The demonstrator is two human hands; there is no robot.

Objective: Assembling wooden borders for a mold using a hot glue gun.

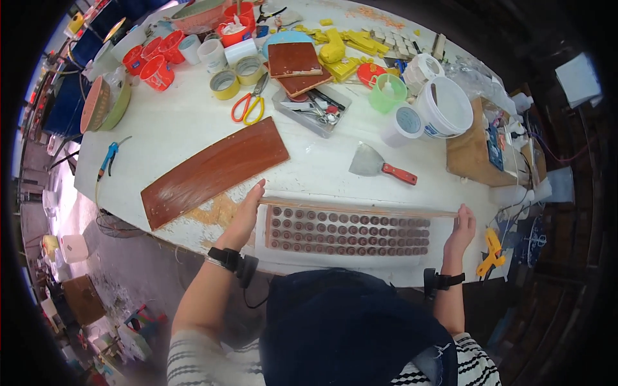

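A long, thin wooden-edged board [360,207] is seen nearly edge-on, spanning between my two hands. My left hand [244,217] grips its left end, fingers pointing up. Its right end rests in my right hand [459,230], with the fingers curled round it. Just on the near side of that edge lies a long panel [347,233] with several rows of small round dark-brown pieces; whether it joins the board, I cannot tell. Beyond my left hand is a reddish-brown rectangular board [215,170], and past the panel lies a scraper [383,164] with a red handle.
Scissors [248,106], tape rolls [224,84] and a grey tray of tools [312,109] lie farther back. White buckets [444,109] and a cardboard box [473,148] stand at right. A yellow glue gun [491,252] is near my right hand. Red cups [156,72] stand far left.
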